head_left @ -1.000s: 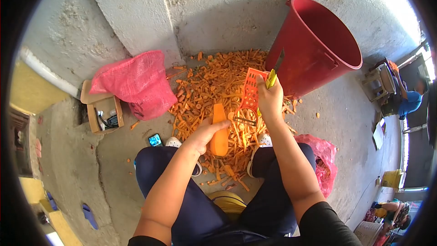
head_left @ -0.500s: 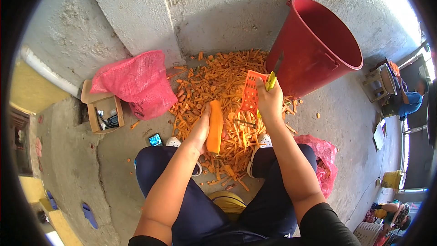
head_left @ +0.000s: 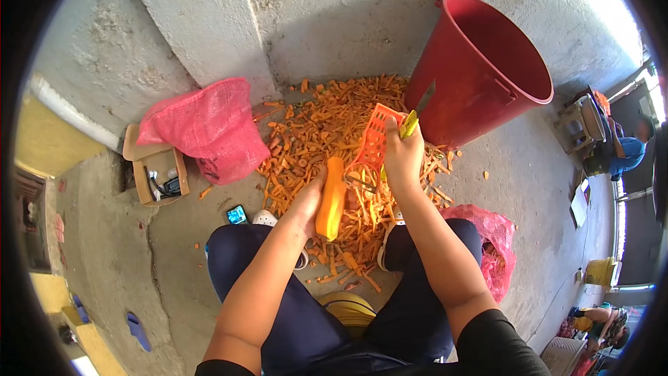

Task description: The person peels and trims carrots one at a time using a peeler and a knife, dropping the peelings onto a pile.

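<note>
A peeled orange carrot (head_left: 331, 198) is held upright in my left hand (head_left: 307, 203), whose fingers are mostly hidden behind it. My right hand (head_left: 405, 157) grips an orange perforated peeler (head_left: 374, 141) with a yellow-green edge. The peeler's metal blade is close to the carrot's right side; I cannot tell whether they touch. Beneath both hands lies a wide heap of orange peelings and pieces (head_left: 313, 125) on the concrete floor.
A tall red bin (head_left: 452, 90) stands behind my right hand. Pink sacks lie at left (head_left: 216, 129) and right (head_left: 487, 226). Near the left sack are an open cardboard box (head_left: 145, 184) and a phone (head_left: 236, 214). Two people (head_left: 630, 157) (head_left: 605, 324) are at far right.
My right hand has moved left with the peeler, bringing its blade nearer the carrot. The carrot has been turned in my left hand.
</note>
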The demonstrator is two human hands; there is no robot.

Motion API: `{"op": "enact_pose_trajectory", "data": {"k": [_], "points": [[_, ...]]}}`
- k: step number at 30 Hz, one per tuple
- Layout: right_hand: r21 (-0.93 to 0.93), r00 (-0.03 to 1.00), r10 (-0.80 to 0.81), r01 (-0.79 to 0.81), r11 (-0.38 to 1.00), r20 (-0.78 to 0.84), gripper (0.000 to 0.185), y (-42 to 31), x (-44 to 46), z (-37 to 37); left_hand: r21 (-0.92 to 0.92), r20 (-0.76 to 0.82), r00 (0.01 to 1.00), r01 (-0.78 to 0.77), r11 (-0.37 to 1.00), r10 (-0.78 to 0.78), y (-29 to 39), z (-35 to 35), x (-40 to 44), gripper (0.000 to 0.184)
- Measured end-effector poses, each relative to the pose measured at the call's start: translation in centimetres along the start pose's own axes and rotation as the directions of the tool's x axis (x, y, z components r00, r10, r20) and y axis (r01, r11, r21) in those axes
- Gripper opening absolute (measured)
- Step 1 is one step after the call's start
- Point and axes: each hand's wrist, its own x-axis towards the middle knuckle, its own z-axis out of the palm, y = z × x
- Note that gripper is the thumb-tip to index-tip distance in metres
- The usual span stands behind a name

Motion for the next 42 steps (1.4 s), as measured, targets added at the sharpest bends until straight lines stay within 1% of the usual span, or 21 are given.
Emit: {"op": "enact_pose_trajectory", "data": {"k": [2, 3, 5, 9, 11, 13, 17, 19, 20, 23, 24, 27, 30, 32, 33, 35, 38, 39, 40, 41, 42], "points": [[0.009, 1.0, 0.001, -0.001, 1.0, -0.003, 0.023, 0.0, 0.1, 0.0, -0.015, -0.057, 0.998, 0.014, 1.0, -0.015, 0.2, 0.3, -0.3, 0.051], [0.013, 1.0, 0.001, -0.001, 1.0, -0.004, 0.024, 0.0, 0.2, -0.1, -0.056, -0.019, 1.0, 0.003, 0.998, -0.004, 0.2, 0.3, -0.4, 0.048], [-0.041, 0.999, -0.042, 0.041, 0.998, -0.02, 0.024, 0.1, 0.3, -0.2, -0.137, 0.056, 0.998, -0.013, 0.991, 0.021, 0.4, 0.2, -0.5, 0.042], [-0.187, 0.987, -0.143, 0.126, 0.974, -0.079, 0.025, -0.7, 0.3, -0.6, -0.201, 0.02, 0.997, -0.065, 0.977, 0.07, 0.0, -0.2, -0.1, 0.034], [-0.208, 0.99, -0.131, 0.117, 0.971, -0.057, 0.024, -0.7, 0.2, -0.7, -0.196, 0.003, 0.998, -0.068, 0.978, 0.07, -0.1, -0.5, 0.0, 0.034], [-0.222, 0.992, -0.119, 0.106, 0.969, -0.047, 0.024, -0.4, 0.1, -0.6, -0.215, 0.046, 0.997, -0.047, 0.976, 0.058, -0.2, -0.9, 0.1, 0.034], [-0.112, 0.999, -0.038, 0.04, 0.993, 0.025, 0.022, 0.3, -0.4, 0.1, -0.165, 0.051, 0.998, 0.029, 0.986, -0.021, -0.2, -0.8, 0.1, 0.034], [-0.063, 0.998, -0.028, 0.032, 0.997, 0.065, 0.021, 1.0, -0.8, 0.8, -0.18, 0.112, 0.993, 0.055, 0.982, -0.035, -0.3, -0.2, 0.0, 0.036], [-0.097, 0.997, -0.015, 0.023, 0.995, 0.077, 0.019, 1.2, -1.1, 1.2, -0.186, 0.142, 0.989, 0.068, 0.98, -0.042, -0.4, -0.1, 0.0, 0.037], [-0.065, 0.991, -0.026, 0.035, 0.997, 0.131, 0.019, -0.1, -2.0, 1.2, -0.245, 0.288, 0.951, 0.189, 0.951, -0.114, -0.3, -1.0, -0.2, 0.036], [-0.111, 0.991, -0.018, 0.033, 0.993, 0.133, 0.018, -0.8, -2.1, 1.1, -0.234, 0.298, 0.945, 0.208, 0.95, -0.134, -0.3, -1.0, -0.3, 0.036], [-0.14, 0.988, -0.139, 0.147, 0.979, 0.066, 0.018, -0.5, -2.3, 1.3, -0.197, 0.313, 0.932, 0.254, 0.947, -0.184, -0.2, -0.7, -0.6, 0.035], [-0.205, 0.997, -0.032, 0.046, 0.978, 0.07, 0.02, -1.5, -2.8, 1.0, -0.164, 0.284, 0.936, 0.264, 0.951, -0.21, 0.0, -0.7, -0.9, 0.036], [-0.199, 0.998, -0.037, 0.047, 0.979, 0.051, 0.021, -0.9, -2.7, 1.1, -0.151, 0.25, 0.942, 0.264, 0.953, -0.222, 0.0, -0.6, -0.9, 0.037], [-0.197, 0.998, -0.04, 0.047, 0.979, 0.041, 0.022, -0.7, -2.6, 1.2, -0.083, 0.193, 0.959, 0.228, 0.97, -0.209, 0.0, -0.4, -0.9, 0.037], [-0.297, 0.998, -0.059, 0.066, 0.952, 0.033, 0.024, -0.6, -2.3, 1.0, 0.063, 0.081, 0.982, 0.164, 0.985, -0.168, 0.2, 0.2, -1.0, 0.037], [-0.378, 0.998, -0.053, 0.057, 0.924, 0.019, 0.026, -0.5, -1.5, 0.8, 0.096, 0.042, 0.985, 0.162, 0.982, -0.166, 0.3, 0.4, -0.9, 0.038], [-0.393, 0.999, -0.046, 0.048, 0.918, 0.014, 0.025, -0.4, -1.0, 0.8, 0.127, 0.078, 0.98, 0.17, 0.977, -0.181, 0.3, 0.3, -1.0, 0.038], [-0.345, 0.991, 0.11, -0.127, 0.93, -0.07, 0.021, -0.1, 0.1, 0.9, 0.157, 0.114, 0.974, 0.177, 0.972, -0.196, 0.3, 0.2, -1.3, 0.038], [-0.356, 0.975, -0.075, -0.005, 0.934, -0.209, 0.014, 3.0, 2.7, -0.1, 0.186, 0.149, 0.966, 0.182, 0.966, -0.211, 0.3, 0.2, -1.7, 0.038], [-0.191, 0.947, 0.071, -0.136, 0.972, -0.313, 0.015, 4.2, 5.4, -1.9, 0.278, 0.207, 0.961, 0.124, 0.953, -0.186, 0.1, 0.9, -2.9, 0.041]]}}
